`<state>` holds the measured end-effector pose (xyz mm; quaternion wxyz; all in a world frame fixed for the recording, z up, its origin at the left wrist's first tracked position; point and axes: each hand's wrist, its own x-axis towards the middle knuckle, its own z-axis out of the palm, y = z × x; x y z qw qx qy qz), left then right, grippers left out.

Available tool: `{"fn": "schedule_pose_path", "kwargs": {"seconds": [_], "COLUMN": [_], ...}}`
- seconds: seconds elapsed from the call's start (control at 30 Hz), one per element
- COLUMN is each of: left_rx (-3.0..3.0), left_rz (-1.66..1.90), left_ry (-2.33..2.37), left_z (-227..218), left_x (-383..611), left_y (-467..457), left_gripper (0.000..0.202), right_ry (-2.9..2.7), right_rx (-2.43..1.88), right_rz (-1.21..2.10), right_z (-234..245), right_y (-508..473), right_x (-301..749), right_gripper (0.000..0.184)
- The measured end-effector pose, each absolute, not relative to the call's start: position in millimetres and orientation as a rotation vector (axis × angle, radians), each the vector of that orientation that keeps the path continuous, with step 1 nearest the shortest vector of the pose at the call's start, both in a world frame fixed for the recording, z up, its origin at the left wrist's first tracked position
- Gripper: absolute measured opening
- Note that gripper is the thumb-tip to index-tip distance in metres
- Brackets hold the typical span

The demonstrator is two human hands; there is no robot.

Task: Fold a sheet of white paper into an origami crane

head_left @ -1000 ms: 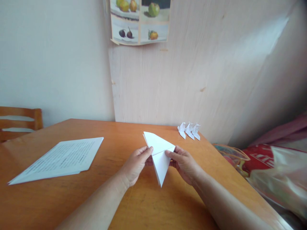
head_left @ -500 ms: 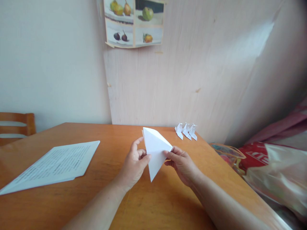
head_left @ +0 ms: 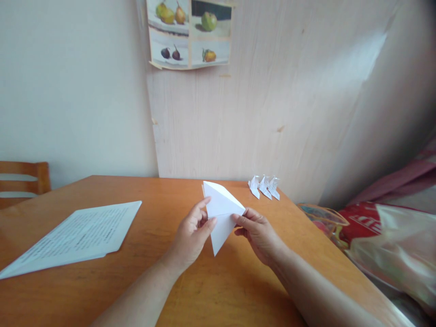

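Observation:
A folded sheet of white paper (head_left: 223,206), kite-like with a point at the bottom, is held up above the wooden table (head_left: 218,295). A crease runs across its middle. My left hand (head_left: 195,229) grips its left edge, the thumb on the near face and the index finger against the upper left side. On the right corner, my right hand (head_left: 257,229) pinches the paper between thumb and fingers. The fingertips behind the paper are partly hidden. Small folded paper figures (head_left: 264,187) stand in a row at the table's far right corner.
Printed sheets (head_left: 78,236) lie stacked on the table's left side. A wooden chair (head_left: 42,177) stands beyond the left edge. Plastic bags (head_left: 395,250) and a red bag (head_left: 359,220) lie off the right edge. A fruit poster (head_left: 190,34) hangs on the wall behind.
My left index finger has moved from behind the paper's left edge onto its near face. A crease across the paper now shows. My right hand keeps its pinch.

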<state>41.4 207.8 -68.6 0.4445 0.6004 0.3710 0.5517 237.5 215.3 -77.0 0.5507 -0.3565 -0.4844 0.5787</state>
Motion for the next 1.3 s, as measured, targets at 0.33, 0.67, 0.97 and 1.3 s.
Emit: {"fn": "schedule_pose_path", "kwargs": {"seconds": [0.33,0.67,0.97,1.3], "left_rx": [1.242,1.317,1.308,1.446], "left_rz": [1.355,1.373,1.379,1.334], "left_ry": [0.885,1.045,0.951,0.918], "left_z": [-69.9,-68.9,-69.9,-67.4], "left_x": [34.8,33.2,32.5,36.7], "left_y": [216.5,215.5,216.9,211.2], "left_gripper": [0.031,0.029,0.03,0.03], "right_ry": [-1.207,-1.433,-1.907,-1.931], "right_rx": [-0.816,-1.013,-1.058,-1.248], "right_rz": [1.453,0.472,0.059,0.315], "right_z": [-77.9,-71.7,-67.4,-65.7], "right_y": [214.6,208.5,197.2,185.3], "right_x": [237.9,241.8,239.9,226.8], "right_gripper": [0.027,0.031,0.023,0.055]}}
